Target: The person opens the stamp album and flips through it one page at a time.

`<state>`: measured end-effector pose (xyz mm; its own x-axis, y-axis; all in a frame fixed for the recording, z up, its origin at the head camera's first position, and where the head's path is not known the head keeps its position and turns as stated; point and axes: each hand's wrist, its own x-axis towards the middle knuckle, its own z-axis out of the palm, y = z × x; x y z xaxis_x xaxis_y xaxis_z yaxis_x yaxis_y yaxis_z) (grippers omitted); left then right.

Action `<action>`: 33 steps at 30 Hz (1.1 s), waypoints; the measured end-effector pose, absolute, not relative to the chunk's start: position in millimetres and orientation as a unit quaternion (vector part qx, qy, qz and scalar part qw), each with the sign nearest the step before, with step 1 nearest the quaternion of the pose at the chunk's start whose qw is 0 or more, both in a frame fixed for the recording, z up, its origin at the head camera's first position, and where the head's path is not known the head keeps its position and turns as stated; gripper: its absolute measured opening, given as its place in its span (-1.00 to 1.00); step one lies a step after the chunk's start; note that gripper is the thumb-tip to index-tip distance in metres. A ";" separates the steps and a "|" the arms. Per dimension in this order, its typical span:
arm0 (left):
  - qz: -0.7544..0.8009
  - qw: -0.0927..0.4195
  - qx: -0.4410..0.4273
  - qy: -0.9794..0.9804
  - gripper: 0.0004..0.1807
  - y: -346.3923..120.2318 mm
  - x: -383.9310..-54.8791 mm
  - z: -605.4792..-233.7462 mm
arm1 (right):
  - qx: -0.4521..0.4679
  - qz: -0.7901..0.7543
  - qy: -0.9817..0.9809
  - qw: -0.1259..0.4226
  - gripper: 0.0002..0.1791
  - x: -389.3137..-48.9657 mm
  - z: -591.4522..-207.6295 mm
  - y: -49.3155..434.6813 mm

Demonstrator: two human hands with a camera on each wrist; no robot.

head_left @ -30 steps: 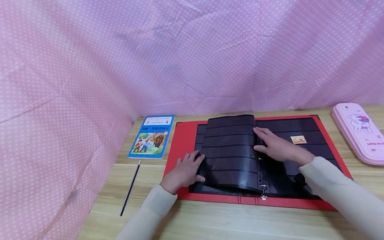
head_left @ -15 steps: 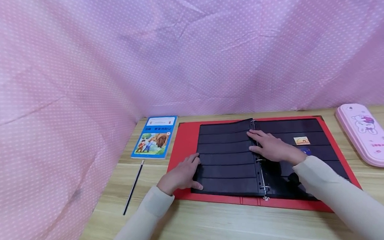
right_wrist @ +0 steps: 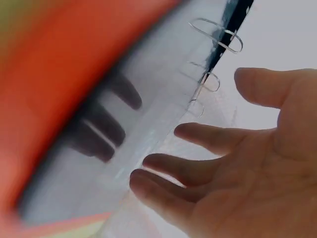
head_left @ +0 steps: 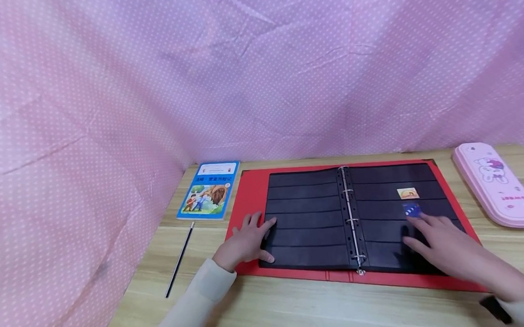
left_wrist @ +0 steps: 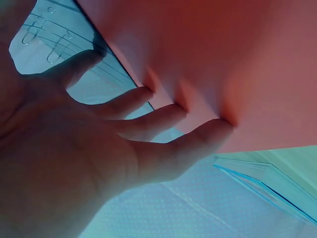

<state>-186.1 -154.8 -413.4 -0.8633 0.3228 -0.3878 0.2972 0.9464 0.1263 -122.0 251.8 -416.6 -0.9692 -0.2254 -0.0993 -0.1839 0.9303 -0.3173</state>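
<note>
A red ring binder (head_left: pixel 247 199) lies open on the table, with black pocket pages on both sides of its metal rings (head_left: pixel 349 213). My left hand (head_left: pixel 245 241) rests with spread fingers on the left cover and the edge of the left page (head_left: pixel 306 222); in the left wrist view its fingertips touch the red cover. My right hand (head_left: pixel 447 244) is over the right page (head_left: pixel 383 231), its fingers extended and holding nothing. Near its fingertips is a small blue stamp-like card (head_left: pixel 411 210), partly covered by them. A yellowish stamp-like card (head_left: pixel 408 193) sits in a pocket above.
A blue picture-covered book (head_left: pixel 208 191) lies left of the binder, with a thin black pencil-like stick (head_left: pixel 180 260) below it. A pink pencil case (head_left: pixel 497 185) lies to the right. A pink dotted cloth (head_left: pixel 257 84) hangs behind the wooden table (head_left: pixel 307 311).
The black page turned over to the left and now lies flat. My right hand has left it and moved right and down over the right page. The left hand stays near its place.
</note>
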 end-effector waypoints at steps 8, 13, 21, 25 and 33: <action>0.032 0.207 0.169 0.963 0.04 -157.2 -185.7 -413.7 | -0.032 -0.124 0.988 0.088 -0.16 -85.2 -437.2 296.4; 0.036 0.215 0.165 0.962 0.02 -157.9 -184.3 -412.4 | -0.006 -0.135 0.985 0.103 -0.11 -86.3 -441.9 302.7; 0.037 0.217 0.173 0.960 0.01 -157.4 -182.8 -411.3 | 0.010 -0.176 0.981 0.076 -0.20 -84.8 -436.0 301.7; 0.034 0.217 0.173 0.960 0.02 -157.8 -183.4 -411.6 | 0.011 -0.192 0.980 0.041 -0.27 -80.9 -429.0 295.2; 0.038 0.222 0.168 0.960 0.02 -156.8 -183.4 -412.2 | -0.029 -0.245 0.969 -0.021 -0.31 -73.1 -406.9 269.7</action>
<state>-183.4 -156.8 -412.2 -0.8449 0.3400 -0.4129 0.3065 0.9404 0.1472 -73.1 269.7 -406.9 -0.9974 -0.0456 0.0554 -0.0664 0.8785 -0.4732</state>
